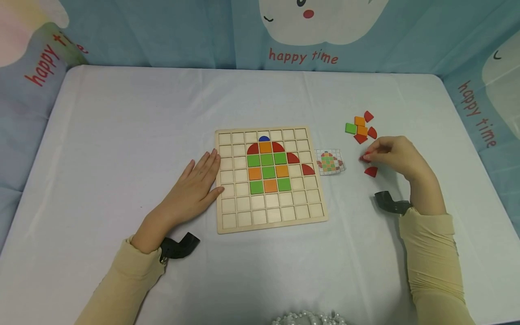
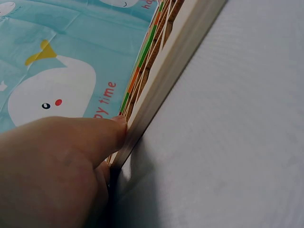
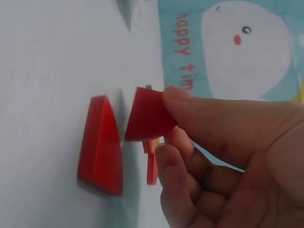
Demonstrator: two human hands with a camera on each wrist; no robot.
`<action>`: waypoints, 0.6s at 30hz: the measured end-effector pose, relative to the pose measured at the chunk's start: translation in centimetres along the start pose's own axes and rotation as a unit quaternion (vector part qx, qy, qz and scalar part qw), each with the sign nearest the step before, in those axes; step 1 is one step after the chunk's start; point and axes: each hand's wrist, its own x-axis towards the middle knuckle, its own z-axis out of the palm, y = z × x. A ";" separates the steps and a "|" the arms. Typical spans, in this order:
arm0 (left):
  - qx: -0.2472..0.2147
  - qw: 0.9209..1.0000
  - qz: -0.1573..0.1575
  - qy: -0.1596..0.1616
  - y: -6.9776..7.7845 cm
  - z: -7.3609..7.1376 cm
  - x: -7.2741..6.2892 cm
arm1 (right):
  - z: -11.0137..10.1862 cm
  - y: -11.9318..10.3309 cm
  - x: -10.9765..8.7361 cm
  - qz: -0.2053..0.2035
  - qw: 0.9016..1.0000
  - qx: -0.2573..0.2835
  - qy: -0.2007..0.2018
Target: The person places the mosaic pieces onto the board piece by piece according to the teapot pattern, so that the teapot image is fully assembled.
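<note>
My right hand pinches a red quarter-circle block between thumb and fingers, over the right part of the table. Just below it in the head view lies another red quarter-circle block. My left hand lies flat with straight fingers, its fingertips and thumb at the left edge of the wooden grid board. On the board, green, orange and red blocks and a blue half circle form a pattern. In the left wrist view the thumb touches the board's rim.
A small printed pattern card lies against the board's right edge. Beyond the right hand is a loose group of blocks: orange squares, a green square and several red pieces. A pearl strand shows at the near edge.
</note>
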 end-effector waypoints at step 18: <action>-0.003 1.000 -0.001 0.000 0.1 -0.1 0.0 | 1.2 -2.9 -1.0 -0.042 0.987 0.128 0.084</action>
